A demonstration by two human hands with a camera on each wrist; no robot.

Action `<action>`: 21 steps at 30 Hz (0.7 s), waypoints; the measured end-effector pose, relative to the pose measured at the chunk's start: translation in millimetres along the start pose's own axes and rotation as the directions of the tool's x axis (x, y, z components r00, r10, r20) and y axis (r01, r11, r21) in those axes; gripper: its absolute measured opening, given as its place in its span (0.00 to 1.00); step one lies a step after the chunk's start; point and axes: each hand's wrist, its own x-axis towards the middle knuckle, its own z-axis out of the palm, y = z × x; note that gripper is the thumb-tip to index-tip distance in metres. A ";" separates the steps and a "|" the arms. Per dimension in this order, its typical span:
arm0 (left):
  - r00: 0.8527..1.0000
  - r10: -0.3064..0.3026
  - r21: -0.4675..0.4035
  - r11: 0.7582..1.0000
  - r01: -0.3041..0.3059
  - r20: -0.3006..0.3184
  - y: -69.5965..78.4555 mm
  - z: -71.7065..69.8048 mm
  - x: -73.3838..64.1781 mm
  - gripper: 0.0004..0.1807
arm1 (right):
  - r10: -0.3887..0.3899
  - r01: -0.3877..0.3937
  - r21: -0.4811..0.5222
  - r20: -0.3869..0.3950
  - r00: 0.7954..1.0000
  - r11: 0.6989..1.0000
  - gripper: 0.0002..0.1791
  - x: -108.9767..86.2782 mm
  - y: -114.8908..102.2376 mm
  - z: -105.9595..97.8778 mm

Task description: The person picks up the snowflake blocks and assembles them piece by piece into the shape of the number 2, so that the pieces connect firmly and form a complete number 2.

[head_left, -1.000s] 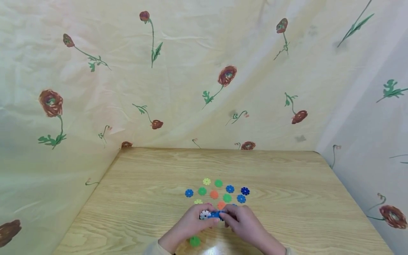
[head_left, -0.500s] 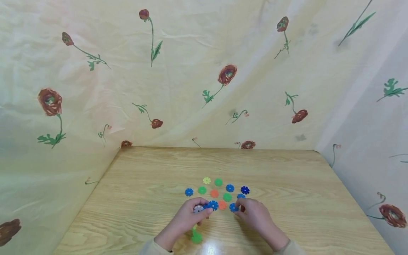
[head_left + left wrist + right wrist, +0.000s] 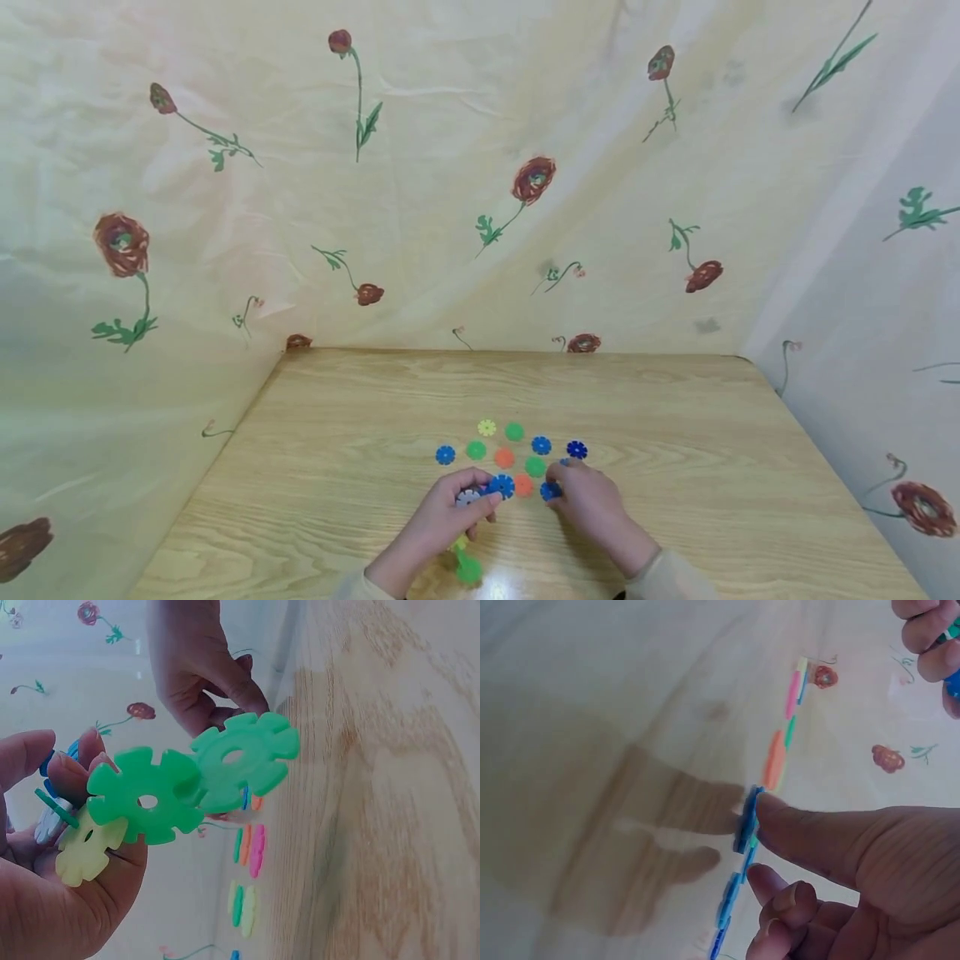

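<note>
My left hand grips a chain of interlocking snowflake discs. In the left wrist view, a green disc, a second green disc and a pale yellow disc of the chain show. A white disc and a blue disc stick out of the same hand in the head view. To the right, my right hand pinches a loose blue disc at table level, thumb on its near side. The right fingers partly hide it.
Loose discs lie flat beyond my hands: orange, green, blue, dark blue and pale yellow among them. The wooden table meets flowered cloth at the back and sides.
The hands were together at the chain a second ago. My right hand has moved right to the loose blue disc, and my left hand has shifted slightly left with the chain.
</note>
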 end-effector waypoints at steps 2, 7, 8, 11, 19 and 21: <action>1.000 0.004 -0.012 1.000 -0.004 0.000 -0.6 0.5 -0.3 0.14 | -0.015 0.015 -0.016 -0.015 1.000 1.000 0.11 0.0 0.7 2.4; 1.000 0.022 -0.041 0.999 -0.021 0.010 -2.2 0.3 -0.1 0.14 | -0.017 0.016 -0.013 -0.027 1.000 1.000 0.14 0.6 2.0 4.3; 1.000 0.022 -0.042 0.999 -0.022 0.011 -2.4 0.2 -0.2 0.14 | -0.014 0.014 -0.009 -0.022 1.000 1.000 0.14 1.0 2.3 4.5; 1.000 0.020 -0.043 0.999 -0.019 0.015 -2.6 -0.2 -0.4 0.14 | -0.004 0.004 -0.001 -0.003 1.000 1.000 0.14 2.2 2.9 4.4; 1.000 0.020 -0.037 0.999 -0.020 0.019 -3.2 -0.9 -1.1 0.15 | 0.004 -0.004 0.007 0.035 0.999 1.000 0.17 5.3 4.9 3.5; 0.999 0.025 -0.038 0.999 -0.024 0.022 -3.5 -1.0 -1.0 0.15 | 0.003 -0.003 0.011 0.042 0.999 1.000 0.15 6.1 4.9 3.2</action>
